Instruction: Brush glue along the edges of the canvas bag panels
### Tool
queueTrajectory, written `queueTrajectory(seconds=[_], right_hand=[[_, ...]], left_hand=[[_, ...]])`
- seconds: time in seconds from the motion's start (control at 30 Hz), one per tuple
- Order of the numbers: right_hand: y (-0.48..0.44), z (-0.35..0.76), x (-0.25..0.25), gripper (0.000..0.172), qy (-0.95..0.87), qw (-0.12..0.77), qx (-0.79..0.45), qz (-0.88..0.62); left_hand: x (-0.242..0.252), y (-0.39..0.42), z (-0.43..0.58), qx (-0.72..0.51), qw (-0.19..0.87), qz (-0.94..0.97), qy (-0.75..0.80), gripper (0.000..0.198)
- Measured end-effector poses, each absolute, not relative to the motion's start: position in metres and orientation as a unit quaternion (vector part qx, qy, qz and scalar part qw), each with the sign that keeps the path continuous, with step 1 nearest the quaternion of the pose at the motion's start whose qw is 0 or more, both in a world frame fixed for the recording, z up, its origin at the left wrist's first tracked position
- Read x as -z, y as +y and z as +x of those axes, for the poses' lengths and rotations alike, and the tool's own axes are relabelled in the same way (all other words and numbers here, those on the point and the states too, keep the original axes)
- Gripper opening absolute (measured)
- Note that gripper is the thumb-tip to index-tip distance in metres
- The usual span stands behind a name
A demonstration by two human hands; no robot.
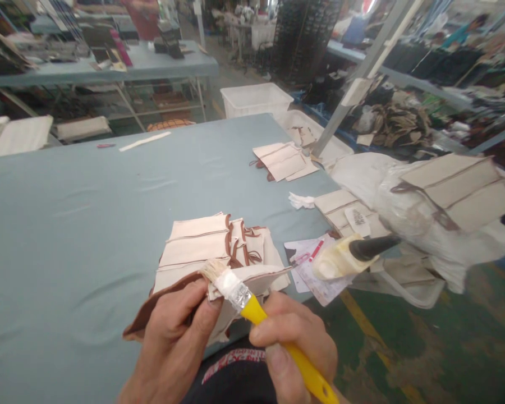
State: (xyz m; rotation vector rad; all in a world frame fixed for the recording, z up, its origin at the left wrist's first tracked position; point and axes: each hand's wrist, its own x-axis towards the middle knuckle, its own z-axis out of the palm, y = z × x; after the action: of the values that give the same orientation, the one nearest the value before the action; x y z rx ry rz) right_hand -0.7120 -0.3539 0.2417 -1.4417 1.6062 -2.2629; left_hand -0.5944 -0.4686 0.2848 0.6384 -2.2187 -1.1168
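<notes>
My right hand point(298, 342) is closed around the yellow handle of a paintbrush point(256, 308). The pale bristles, whitish near the metal band, lie against the edge of a cream fabric piece with brown trim point(261, 278). That edge is pinched between the thumb and fingers of my left hand point(177, 325); a brown flap point(160, 300) sticks out beside it. Just beyond both hands, a pile of cream panels with brown edging point(197, 238) rests on the table, some overlapping at its right. Part of the held piece is hidden behind my hands.
On the blue-grey table point(88, 224), a yellowish bottle with a black top point(339, 258) and a red pen point(317, 251) are at the right, by paper sheets. More cream panels point(281, 160) lie further back. White bins point(256, 100) and a metal post point(362, 78) stand beyond.
</notes>
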Motion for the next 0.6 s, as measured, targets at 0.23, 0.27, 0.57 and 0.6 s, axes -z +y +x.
queueTrajectory(seconds=[0.23, 0.27, 0.57, 0.6], right_hand=[[-0.353, -0.698, -0.234, 0.016, 0.488, 0.042, 0.761, -0.426], [-0.352, -0.695, -0.232, 0.016, 0.484, 0.054, 0.769, -0.414], [-0.341, -0.671, -0.240, 0.029, 0.372, 0.398, 0.832, -0.109], [-0.342, -0.671, -0.246, 0.030, 0.349, 0.436, 0.828, -0.054]], left_hand=[[-0.282, -0.469, -0.595, 0.380, 0.308, 0.226, -0.842, 0.031], [-0.281, -0.469, -0.595, 0.372, 0.317, 0.222, -0.844, 0.031], [-0.263, -0.472, -0.583, 0.306, 0.353, 0.213, -0.858, 0.037], [-0.262, -0.474, -0.582, 0.301, 0.355, 0.207, -0.860, 0.037]])
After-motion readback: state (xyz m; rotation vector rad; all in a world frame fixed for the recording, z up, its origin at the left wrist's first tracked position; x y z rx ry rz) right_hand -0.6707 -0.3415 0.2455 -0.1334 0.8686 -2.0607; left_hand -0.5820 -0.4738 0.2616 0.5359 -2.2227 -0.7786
